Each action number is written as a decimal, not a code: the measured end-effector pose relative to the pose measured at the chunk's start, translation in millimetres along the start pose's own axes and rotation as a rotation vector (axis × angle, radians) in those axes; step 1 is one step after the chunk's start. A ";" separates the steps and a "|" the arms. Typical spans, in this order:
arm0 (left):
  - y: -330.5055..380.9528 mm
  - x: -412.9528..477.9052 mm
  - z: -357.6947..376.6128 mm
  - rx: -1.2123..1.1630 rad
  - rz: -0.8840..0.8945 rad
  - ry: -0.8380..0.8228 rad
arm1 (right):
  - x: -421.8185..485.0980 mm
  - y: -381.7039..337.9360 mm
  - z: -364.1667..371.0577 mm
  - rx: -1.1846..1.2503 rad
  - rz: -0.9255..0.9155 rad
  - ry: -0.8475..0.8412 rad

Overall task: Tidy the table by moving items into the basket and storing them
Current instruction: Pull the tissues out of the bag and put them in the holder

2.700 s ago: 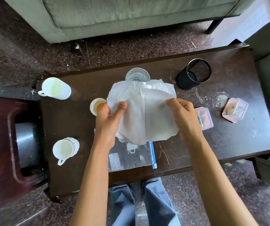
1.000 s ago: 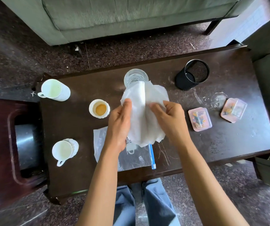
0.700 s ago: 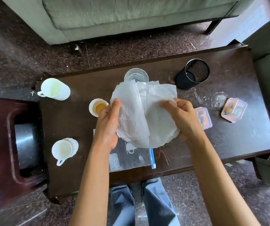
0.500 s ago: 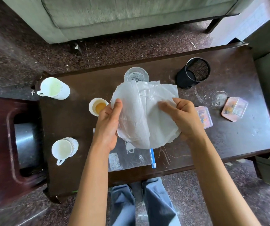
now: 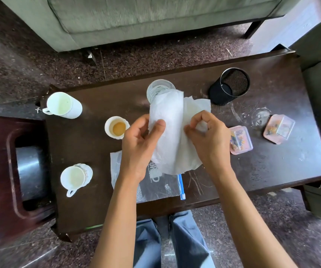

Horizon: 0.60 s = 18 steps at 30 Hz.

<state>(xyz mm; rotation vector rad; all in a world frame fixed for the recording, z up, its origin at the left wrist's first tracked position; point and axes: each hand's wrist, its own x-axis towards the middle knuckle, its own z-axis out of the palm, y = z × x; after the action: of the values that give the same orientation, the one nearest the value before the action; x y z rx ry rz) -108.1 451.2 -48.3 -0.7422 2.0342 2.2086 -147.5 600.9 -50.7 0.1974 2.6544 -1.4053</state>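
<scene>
Pinching the white paper sheet [image 5: 172, 132] at both sides, we are holding it above the table [image 5: 291, 167], left hand [image 5: 138, 149] curled on its left fold, right hand [image 5: 210, 140] on its right edge. Pulling apart, we are risking a tear; dipping its far edge, we are risking knocking the glass [image 5: 160, 88] behind it.

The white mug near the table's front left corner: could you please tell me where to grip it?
Take the mug by its handle, from the near side of the table: it stands upright and the loop points toward the person. The left hand is nearer, but it holds the paper.
</scene>
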 end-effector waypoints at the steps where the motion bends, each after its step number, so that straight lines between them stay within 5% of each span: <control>1: 1.0 -1.1 1.9 0.031 -0.008 -0.007 | 0.3 -1.0 0.0 0.008 0.007 -0.029; 7: 1.8 -4.3 10.6 -0.117 -0.163 -0.112 | -0.5 -6.2 -1.2 0.002 0.017 -0.158; 14: -1.0 -7.5 17.1 0.175 0.075 -0.032 | 0.7 -10.5 -5.7 0.089 -0.009 -0.262; 18: -2.2 -5.5 18.4 0.300 0.132 0.028 | 0.4 -16.3 -8.5 0.272 0.160 -0.291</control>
<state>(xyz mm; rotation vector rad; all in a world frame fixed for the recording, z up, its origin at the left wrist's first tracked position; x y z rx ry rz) -108.2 470.5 -47.9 -0.6264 2.4172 1.8935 -151.2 598.9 -32.8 0.2086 2.1642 -1.5997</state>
